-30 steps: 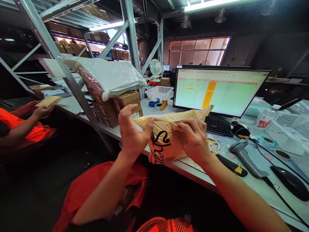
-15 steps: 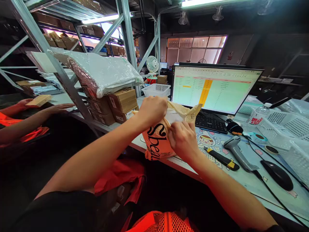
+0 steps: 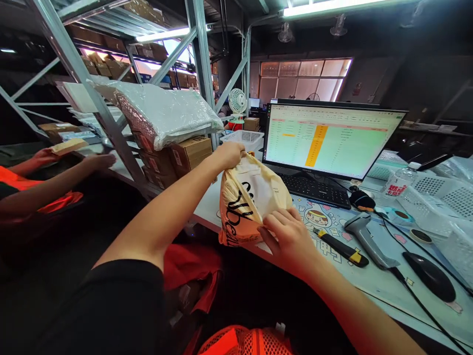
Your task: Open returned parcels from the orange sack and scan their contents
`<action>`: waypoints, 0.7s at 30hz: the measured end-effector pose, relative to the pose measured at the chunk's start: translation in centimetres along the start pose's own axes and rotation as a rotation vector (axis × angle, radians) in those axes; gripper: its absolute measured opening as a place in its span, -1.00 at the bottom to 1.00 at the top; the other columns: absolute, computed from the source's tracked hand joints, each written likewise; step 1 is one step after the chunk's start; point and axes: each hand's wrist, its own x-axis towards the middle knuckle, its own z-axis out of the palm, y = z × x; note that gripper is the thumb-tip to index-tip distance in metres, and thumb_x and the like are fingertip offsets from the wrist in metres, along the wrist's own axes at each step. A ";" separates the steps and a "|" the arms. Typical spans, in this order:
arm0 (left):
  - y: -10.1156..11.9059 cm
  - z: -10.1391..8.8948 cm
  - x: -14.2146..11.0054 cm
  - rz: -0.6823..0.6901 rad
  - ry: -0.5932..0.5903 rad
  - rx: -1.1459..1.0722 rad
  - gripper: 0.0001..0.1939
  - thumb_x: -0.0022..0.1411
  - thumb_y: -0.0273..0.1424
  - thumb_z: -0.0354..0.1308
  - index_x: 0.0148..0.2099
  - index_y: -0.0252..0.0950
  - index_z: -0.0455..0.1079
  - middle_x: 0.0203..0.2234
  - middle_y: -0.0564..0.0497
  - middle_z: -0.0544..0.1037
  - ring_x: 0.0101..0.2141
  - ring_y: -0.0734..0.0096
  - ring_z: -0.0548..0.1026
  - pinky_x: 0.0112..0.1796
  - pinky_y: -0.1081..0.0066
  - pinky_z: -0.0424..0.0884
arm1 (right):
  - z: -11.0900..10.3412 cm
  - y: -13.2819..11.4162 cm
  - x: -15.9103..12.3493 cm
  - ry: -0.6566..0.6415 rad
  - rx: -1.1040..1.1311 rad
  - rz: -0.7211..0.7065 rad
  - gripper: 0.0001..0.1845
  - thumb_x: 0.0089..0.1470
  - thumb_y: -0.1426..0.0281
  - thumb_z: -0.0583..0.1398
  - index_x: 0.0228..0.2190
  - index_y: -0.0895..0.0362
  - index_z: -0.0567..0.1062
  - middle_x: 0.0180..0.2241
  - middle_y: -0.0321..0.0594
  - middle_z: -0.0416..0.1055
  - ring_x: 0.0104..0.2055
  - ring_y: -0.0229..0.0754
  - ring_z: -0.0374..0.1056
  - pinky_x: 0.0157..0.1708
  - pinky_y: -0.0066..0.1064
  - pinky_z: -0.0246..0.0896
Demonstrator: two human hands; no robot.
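Note:
A cream and orange plastic mailer bag (image 3: 238, 209) with black script lettering rests at the table's front edge. Its mouth is pulled wide, and a white item (image 3: 254, 185) with black print shows inside. My left hand (image 3: 232, 154) pinches the bag's far left rim. On the near right rim, my right hand (image 3: 286, 229) grips the plastic with curled fingers. A black and yellow utility knife (image 3: 342, 248) lies on the desk mat to the right of my right hand.
A monitor (image 3: 332, 140) and keyboard (image 3: 314, 190) stand behind the bag. Scanner (image 3: 369, 241), mouse (image 3: 428, 276) and white baskets (image 3: 432, 187) are at right. Cardboard boxes (image 3: 192, 154) under a wrapped white package (image 3: 173, 113) sit at left. A co-worker's hands (image 3: 99, 161) are far left.
My hands have moved apart: the left went up and left, the right slightly down. The bag's mouth has spread open, exposing the white item. The view has shifted slightly.

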 end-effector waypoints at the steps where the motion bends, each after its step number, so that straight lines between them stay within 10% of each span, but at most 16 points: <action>1: 0.6 -0.8 -0.7 0.042 0.069 0.002 -0.68 0.43 -0.30 0.10 0.07 -0.32 0.57 -0.07 -0.26 0.62 -0.05 0.02 0.55 -0.05 0.22 0.38 | 0.0 0.3 -0.6 0.034 0.014 0.007 -0.85 0.42 0.42 0.14 -0.27 0.09 0.44 -0.30 -0.20 0.51 -0.22 -0.09 0.38 -0.14 -0.24 0.14; 5: 4.0 -4.0 -5.2 0.372 0.301 -0.059 -0.71 0.38 -0.33 0.20 0.09 -0.28 0.52 -0.01 -0.21 0.59 -0.01 0.09 0.53 0.06 0.22 0.36 | 0.8 1.0 -2.2 0.188 0.065 0.015 -0.88 0.36 0.50 0.18 -0.11 0.09 0.47 0.02 -0.05 0.51 0.06 0.00 0.40 0.06 -0.15 0.27; 12: 7.0 -4.8 -8.0 0.347 -0.140 0.114 -0.37 -0.17 0.18 0.53 -0.31 -0.25 0.55 -0.35 -0.19 0.64 -0.19 -0.09 0.58 -0.12 0.17 0.43 | 1.5 0.7 -2.1 0.294 0.133 0.033 -0.65 0.30 0.56 0.22 0.05 0.00 0.44 0.23 0.02 0.37 0.32 0.13 0.28 0.23 0.08 0.32; 16: 6.9 -4.3 -8.5 0.424 -0.446 0.026 -0.29 -0.20 0.10 0.53 -0.05 -0.20 0.59 -0.40 -0.07 0.66 -0.41 0.10 0.57 -0.35 0.31 0.41 | 0.8 2.6 -2.3 0.323 0.092 0.125 -0.20 0.28 0.31 0.32 0.41 -0.13 0.14 0.48 0.05 0.00 0.53 0.34 -0.09 0.35 0.43 0.06; 21: 8.0 -3.8 -13.1 0.517 -0.385 0.014 0.15 -0.22 0.02 0.52 0.42 -0.18 0.32 0.10 -0.31 0.61 -0.22 -0.04 0.66 -0.24 0.29 0.48 | 1.1 5.5 -3.4 0.233 0.154 0.237 0.36 0.07 0.01 0.47 0.52 -0.15 -0.29 0.57 0.07 -0.42 0.58 0.37 -0.37 0.41 0.42 -0.05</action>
